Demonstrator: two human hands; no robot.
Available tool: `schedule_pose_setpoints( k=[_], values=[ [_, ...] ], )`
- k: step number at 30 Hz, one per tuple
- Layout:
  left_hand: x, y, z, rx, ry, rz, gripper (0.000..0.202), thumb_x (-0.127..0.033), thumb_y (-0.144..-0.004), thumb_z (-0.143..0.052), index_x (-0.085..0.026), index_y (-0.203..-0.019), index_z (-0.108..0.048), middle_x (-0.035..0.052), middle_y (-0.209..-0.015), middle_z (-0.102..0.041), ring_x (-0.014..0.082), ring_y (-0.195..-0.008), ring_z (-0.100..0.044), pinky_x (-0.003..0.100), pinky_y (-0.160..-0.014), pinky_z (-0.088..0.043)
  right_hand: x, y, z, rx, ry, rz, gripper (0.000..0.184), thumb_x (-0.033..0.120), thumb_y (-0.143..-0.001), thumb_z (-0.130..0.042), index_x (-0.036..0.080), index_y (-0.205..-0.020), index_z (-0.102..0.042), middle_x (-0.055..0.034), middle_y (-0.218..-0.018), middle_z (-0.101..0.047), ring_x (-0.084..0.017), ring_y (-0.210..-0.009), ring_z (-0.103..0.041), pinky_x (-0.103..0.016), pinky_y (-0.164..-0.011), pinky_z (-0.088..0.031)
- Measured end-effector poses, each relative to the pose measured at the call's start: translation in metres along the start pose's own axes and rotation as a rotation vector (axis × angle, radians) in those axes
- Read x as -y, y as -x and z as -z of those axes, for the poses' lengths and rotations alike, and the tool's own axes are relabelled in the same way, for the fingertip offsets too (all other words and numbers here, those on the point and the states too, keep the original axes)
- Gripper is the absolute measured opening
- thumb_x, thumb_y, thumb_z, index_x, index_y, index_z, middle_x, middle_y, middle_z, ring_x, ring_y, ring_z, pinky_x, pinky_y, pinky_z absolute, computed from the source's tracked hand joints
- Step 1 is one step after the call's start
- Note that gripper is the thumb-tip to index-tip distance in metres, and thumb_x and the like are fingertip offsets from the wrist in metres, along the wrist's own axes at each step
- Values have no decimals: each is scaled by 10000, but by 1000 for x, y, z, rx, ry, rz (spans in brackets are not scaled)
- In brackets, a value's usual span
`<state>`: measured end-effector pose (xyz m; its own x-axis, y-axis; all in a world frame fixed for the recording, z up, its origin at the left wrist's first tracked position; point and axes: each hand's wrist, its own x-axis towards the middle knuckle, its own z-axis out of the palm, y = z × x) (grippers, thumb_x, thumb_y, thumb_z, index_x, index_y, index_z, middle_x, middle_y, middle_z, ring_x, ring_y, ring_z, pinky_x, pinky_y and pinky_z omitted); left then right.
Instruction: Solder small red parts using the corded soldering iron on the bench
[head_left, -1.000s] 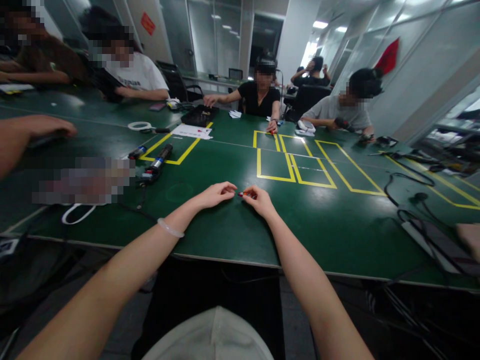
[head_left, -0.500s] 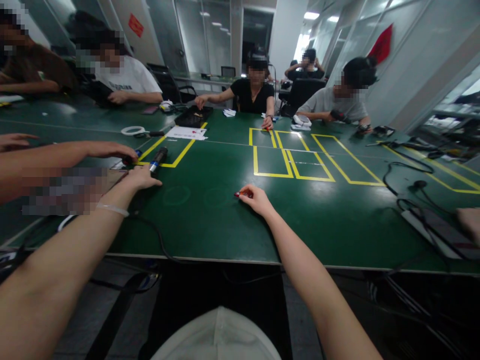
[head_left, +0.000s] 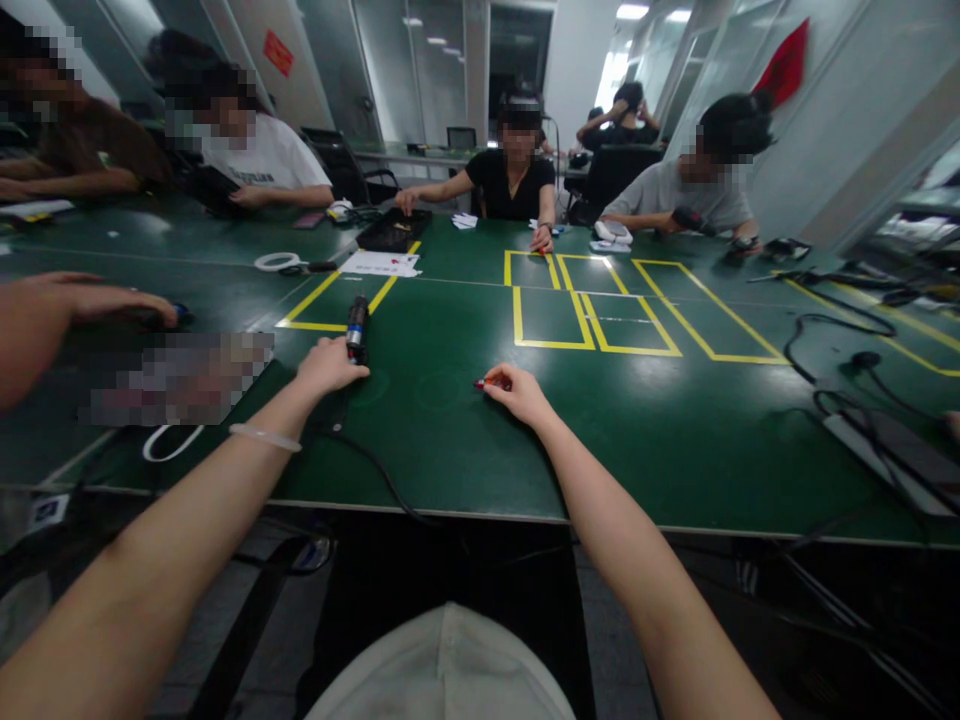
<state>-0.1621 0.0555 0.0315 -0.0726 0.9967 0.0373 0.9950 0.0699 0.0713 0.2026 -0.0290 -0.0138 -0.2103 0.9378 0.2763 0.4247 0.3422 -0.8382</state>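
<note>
Two grips, both occupied. Our left hand (head_left: 328,367) has its fingers around the near end of a dark cylindrical tool (head_left: 357,314) with a blue band; thumb sticks out to the right, and we can't tell how hard it squeezes. The tool points toward the far edge of the desk (head_left: 465,460) and covers the near right corner of a yellow tape outline (head_left: 315,326) in our view. We can't tell whether it's off the surface.

Our right hand (head_left: 521,395) pinches a small red piece (head_left: 480,384) between thumb and fingertips, gap down to the piece's thickness, tip poking out left. It's around mid-width on the desk, in from the near edge. Palm is hidden from us.

Around us: a black cable (head_left: 379,480) runs from just below the left hand to the near edge. Toward the far edge, white paper (head_left: 379,263) lies just beside a black tray (head_left: 394,235). A co-worker's hand (head_left: 124,298) is toward the desk's left end, well apart from our grips.
</note>
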Motion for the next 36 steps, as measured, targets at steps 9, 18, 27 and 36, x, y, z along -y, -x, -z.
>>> schedule_pose_setpoints(
  k=[9,18,27,36],
  values=[
    [-116,64,-13,7,154,-225,684,-463,-770,-630,-190,-1381,-487,147,-1280,-538,322,-1136,-578,394,-923,-509,3,1,1,-35,-14,6,156,315,-788,-648,187,-875,-625,19,-699,-598,-135,-644,-524,-270,-653,-421],
    [-163,98,-26,-16,238,-440,746,-408,-810,-597,-172,-1484,-384,148,-1402,-491,313,-1242,-519,391,-1003,-475,4,0,-3,-52,-91,28,168,290,-742,-631,191,-872,-590,21,-745,-597,-127,-652,-521,-274,-674,-446],
    [-166,103,-23,-18,221,-457,720,-414,-833,-584,-176,-1483,-384,159,-1408,-495,322,-1252,-519,402,-973,-489,1,-1,-3,-56,-75,43,169,302,-773,-648,186,-881,-588,25,-733,-589,-130,-646,-527,-277,-677,-442],
    [-169,106,-25,-34,177,-451,714,-420,-839,-569,-187,-1486,-376,150,-1409,-497,324,-1239,-522,412,-959,-499,-1,-3,-6,-44,94,95,118,230,-779,-702,185,-867,-637,-2,-827,-596,-136,-706,-549,-279,-710,-438]
  ],
)
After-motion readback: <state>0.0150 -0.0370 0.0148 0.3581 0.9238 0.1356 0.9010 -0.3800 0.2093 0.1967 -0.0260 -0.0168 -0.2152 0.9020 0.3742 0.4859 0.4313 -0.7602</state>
